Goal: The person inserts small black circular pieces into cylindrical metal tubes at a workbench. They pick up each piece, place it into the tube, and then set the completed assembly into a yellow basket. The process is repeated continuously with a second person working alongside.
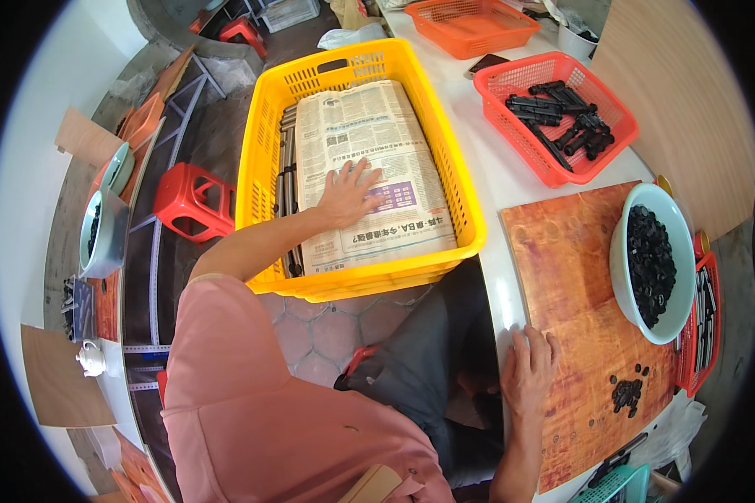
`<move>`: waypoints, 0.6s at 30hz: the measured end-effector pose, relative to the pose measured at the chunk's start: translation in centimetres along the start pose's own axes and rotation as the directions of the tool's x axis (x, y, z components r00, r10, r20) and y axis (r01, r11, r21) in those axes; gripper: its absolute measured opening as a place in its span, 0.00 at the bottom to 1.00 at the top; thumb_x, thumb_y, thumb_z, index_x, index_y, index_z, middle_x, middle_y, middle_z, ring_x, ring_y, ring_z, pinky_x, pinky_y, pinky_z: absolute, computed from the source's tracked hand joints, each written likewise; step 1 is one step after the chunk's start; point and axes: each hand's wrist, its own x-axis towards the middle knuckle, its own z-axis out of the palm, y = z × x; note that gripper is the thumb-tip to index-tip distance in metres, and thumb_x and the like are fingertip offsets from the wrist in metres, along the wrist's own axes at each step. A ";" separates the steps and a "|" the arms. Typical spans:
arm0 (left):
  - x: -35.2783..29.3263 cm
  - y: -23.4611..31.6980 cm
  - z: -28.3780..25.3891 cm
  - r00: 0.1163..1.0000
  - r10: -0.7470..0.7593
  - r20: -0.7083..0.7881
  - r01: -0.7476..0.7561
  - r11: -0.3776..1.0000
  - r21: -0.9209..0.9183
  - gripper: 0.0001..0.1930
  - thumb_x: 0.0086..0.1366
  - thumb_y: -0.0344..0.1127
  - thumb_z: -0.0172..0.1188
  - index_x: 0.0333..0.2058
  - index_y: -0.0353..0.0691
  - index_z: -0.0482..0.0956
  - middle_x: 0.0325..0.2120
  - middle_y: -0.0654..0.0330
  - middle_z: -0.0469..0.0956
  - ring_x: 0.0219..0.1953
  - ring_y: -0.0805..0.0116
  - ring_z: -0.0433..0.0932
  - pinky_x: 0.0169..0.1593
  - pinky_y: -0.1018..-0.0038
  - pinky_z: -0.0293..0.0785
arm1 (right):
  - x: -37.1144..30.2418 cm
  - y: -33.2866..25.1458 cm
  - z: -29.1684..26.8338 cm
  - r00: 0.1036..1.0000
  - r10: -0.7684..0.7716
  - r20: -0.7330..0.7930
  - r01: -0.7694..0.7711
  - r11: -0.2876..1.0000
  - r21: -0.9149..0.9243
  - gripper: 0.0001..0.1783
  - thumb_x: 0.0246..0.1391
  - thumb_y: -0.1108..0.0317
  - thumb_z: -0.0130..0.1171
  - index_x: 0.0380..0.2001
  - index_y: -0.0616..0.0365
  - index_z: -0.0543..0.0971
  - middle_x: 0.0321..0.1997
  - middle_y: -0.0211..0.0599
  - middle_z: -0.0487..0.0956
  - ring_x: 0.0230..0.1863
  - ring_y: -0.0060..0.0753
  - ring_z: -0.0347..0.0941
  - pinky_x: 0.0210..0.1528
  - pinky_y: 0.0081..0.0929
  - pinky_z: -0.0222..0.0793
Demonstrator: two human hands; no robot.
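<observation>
My left hand (348, 194) lies on a folded newspaper (369, 138), its fingers spread. The newspaper rests inside a large yellow plastic crate (470, 197) and covers most of it. Along the crate's left side, dark rod-like parts (288, 180) show beside the paper. My right hand (529, 365) rests at the left edge of a reddish-brown wooden board (554, 277), fingers apart and holding nothing that I can see. A light blue bowl (686, 289) of small black parts (648, 256) stands on that board. Nearer to me lies a small pile of black pieces (627, 396).
A red basket (554, 172) holds black tube-like parts, with an orange basket (470, 29) beyond it. At the right edge stands another red basket (707, 335) of rods. Red stools (195, 201) stand on the floor at left. A green basket (625, 486) sits at the lower right.
</observation>
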 end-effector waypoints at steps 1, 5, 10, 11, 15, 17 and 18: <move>0.5 0.1 -1.0 0.999 -0.032 -0.010 0.031 0.999 -0.043 0.40 0.74 0.69 0.37 0.76 0.54 0.50 0.78 0.48 0.40 0.78 0.39 0.38 0.74 0.34 0.38 | -0.1 0.0 0.0 1.000 0.002 -0.004 -0.002 1.000 0.002 0.19 0.54 0.79 0.62 0.50 0.59 0.80 0.54 0.48 0.78 0.53 0.49 0.77 0.64 0.51 0.65; 3.5 -2.3 -0.8 0.971 -0.047 -0.236 0.051 0.999 0.010 0.40 0.74 0.69 0.38 0.76 0.57 0.49 0.78 0.48 0.40 0.78 0.38 0.39 0.73 0.33 0.38 | 0.0 -0.2 -0.1 1.000 -0.006 -0.011 0.006 1.000 0.007 0.19 0.53 0.79 0.62 0.50 0.59 0.80 0.53 0.48 0.79 0.53 0.49 0.77 0.64 0.51 0.66; 3.7 -4.1 1.3 0.981 -0.163 -0.105 0.160 0.986 -0.037 0.41 0.72 0.72 0.39 0.77 0.60 0.47 0.78 0.47 0.40 0.77 0.33 0.39 0.72 0.30 0.36 | -0.1 0.1 0.0 1.000 0.003 -0.031 -0.002 1.000 0.011 0.19 0.52 0.80 0.63 0.50 0.60 0.80 0.52 0.47 0.79 0.53 0.48 0.77 0.64 0.50 0.66; 3.6 -4.1 1.3 0.981 -0.161 -0.105 0.158 0.987 -0.038 0.41 0.72 0.72 0.39 0.77 0.60 0.48 0.78 0.47 0.40 0.77 0.33 0.39 0.72 0.30 0.36 | -0.1 0.2 0.0 0.999 0.003 -0.036 -0.002 1.000 0.017 0.19 0.52 0.80 0.63 0.50 0.60 0.80 0.52 0.47 0.79 0.53 0.48 0.77 0.64 0.50 0.66; 3.1 -4.4 1.4 0.975 -0.176 -0.138 0.167 0.983 -0.072 0.41 0.72 0.71 0.40 0.76 0.60 0.50 0.78 0.48 0.40 0.77 0.34 0.39 0.72 0.30 0.34 | 0.2 -0.1 -0.2 0.999 -0.008 -0.037 0.009 1.000 0.027 0.17 0.54 0.79 0.63 0.48 0.61 0.80 0.51 0.46 0.79 0.51 0.46 0.78 0.63 0.48 0.66; 2.9 -4.4 1.7 0.970 -0.192 -0.147 0.179 0.979 -0.093 0.40 0.72 0.71 0.41 0.76 0.60 0.52 0.78 0.49 0.39 0.77 0.34 0.38 0.72 0.30 0.33 | 0.0 0.0 -0.1 0.999 -0.001 -0.044 0.003 0.999 0.032 0.19 0.51 0.80 0.65 0.48 0.60 0.80 0.51 0.47 0.79 0.52 0.48 0.77 0.63 0.49 0.67; 2.9 -4.6 1.9 0.970 -0.197 -0.145 0.185 0.978 -0.094 0.40 0.72 0.71 0.41 0.76 0.60 0.52 0.78 0.49 0.39 0.77 0.34 0.38 0.72 0.31 0.33 | 0.0 0.0 -0.2 0.999 0.007 -0.046 -0.006 0.999 0.032 0.18 0.51 0.80 0.65 0.47 0.60 0.80 0.51 0.46 0.80 0.52 0.47 0.77 0.63 0.49 0.68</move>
